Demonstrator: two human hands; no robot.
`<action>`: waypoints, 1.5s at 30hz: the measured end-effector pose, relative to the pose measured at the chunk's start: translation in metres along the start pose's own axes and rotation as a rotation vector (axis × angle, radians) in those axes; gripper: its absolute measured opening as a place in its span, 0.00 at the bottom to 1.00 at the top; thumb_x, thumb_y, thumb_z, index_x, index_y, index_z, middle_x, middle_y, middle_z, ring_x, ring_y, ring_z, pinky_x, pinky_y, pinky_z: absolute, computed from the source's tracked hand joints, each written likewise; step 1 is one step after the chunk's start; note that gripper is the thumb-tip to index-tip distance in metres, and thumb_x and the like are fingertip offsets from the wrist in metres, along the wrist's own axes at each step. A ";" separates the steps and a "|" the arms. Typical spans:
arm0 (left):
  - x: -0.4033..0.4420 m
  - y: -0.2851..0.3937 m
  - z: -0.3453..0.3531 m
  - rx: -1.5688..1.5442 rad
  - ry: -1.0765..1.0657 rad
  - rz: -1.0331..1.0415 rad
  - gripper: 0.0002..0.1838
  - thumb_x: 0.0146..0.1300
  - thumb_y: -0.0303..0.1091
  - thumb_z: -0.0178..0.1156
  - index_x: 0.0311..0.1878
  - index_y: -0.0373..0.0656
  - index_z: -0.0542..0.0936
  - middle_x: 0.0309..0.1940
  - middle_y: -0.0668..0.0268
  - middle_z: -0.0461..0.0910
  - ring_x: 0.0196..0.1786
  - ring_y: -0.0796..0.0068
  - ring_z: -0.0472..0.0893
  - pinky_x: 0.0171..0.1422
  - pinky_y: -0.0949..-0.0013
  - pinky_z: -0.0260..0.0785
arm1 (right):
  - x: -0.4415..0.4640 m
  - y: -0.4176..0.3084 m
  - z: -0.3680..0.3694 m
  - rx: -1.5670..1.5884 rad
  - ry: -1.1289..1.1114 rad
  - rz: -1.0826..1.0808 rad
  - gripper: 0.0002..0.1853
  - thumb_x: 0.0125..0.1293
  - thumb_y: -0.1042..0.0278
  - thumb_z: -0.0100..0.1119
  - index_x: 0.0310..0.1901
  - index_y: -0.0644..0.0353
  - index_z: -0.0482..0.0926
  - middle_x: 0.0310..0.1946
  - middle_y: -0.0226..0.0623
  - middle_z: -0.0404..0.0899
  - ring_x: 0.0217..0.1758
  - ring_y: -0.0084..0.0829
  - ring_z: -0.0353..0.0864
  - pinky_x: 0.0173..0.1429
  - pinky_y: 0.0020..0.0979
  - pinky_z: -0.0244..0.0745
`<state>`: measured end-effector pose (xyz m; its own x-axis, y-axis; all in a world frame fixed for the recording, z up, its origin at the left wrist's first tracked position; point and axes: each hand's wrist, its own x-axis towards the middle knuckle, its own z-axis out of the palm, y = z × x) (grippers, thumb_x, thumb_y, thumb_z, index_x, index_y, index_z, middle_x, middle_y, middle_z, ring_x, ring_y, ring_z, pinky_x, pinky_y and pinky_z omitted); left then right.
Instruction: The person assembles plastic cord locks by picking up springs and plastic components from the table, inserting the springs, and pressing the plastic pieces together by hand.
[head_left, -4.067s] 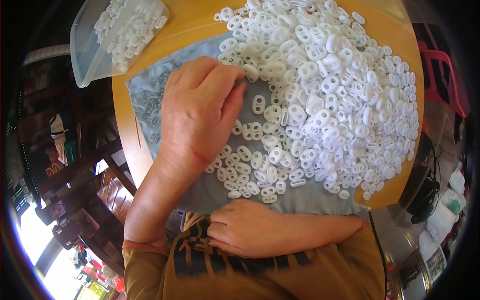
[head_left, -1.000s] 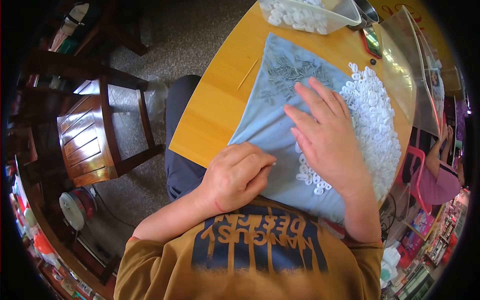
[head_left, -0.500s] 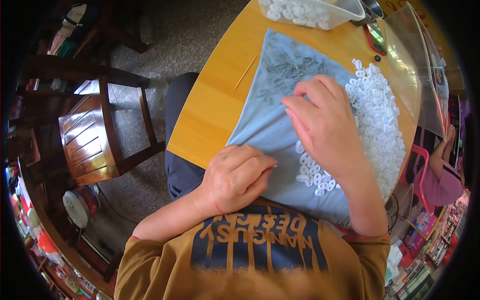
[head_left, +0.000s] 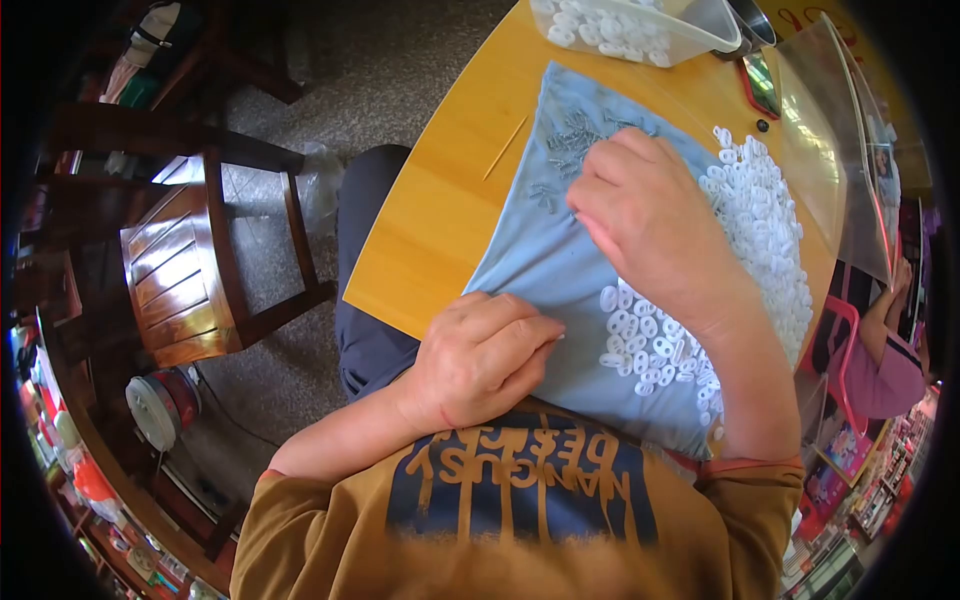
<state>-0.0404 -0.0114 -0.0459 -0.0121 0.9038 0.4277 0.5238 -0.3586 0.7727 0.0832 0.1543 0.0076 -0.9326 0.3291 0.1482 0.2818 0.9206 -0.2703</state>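
Observation:
My left hand (head_left: pixel 485 358) is closed at the near edge of the blue cloth (head_left: pixel 520 255); a tiny whitish bit shows at its fingertips, too small to name. Over the cloth, beside the small grey metal pieces (head_left: pixel 573 140), my right hand (head_left: pixel 645 205) has its fingers bent together, and whatever they hold is hidden. White two-holed plastic pieces (head_left: pixel 765 215) form a large pile right of my right hand. Several more white pieces (head_left: pixel 645 345) lie loose on the cloth below my right wrist.
A clear tub (head_left: pixel 690 35) of white pieces stands at the table's far edge, near a phone (head_left: pixel 760 85). A thin stick (head_left: pixel 505 148) lies on the wooden table (head_left: pixel 410 240). Left is a wooden chair (head_left: pixel 185 270); at right, another person's arm (head_left: pixel 878 320).
My right hand's fingers, spread a second ago, have come together, and the hand has moved slightly among the metal pieces. My left hand stays closed near the cloth's edge.

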 end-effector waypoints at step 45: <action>0.024 0.040 -0.009 -1.053 0.061 -0.785 0.13 0.64 0.27 0.56 0.52 0.39 0.75 0.36 0.74 0.75 0.32 0.91 0.69 0.35 0.84 0.63 | -0.060 -0.044 -0.015 1.037 0.178 0.357 0.20 0.51 0.89 0.58 0.46 0.65 0.68 0.33 0.35 0.74 0.38 0.23 0.76 0.41 0.23 0.70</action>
<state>-0.0275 -0.0067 -0.0002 -0.0601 0.9516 -0.3014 -0.5507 0.2202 0.8051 0.1297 0.0970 0.0245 -0.7662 0.6424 0.0151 0.1251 0.1722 -0.9771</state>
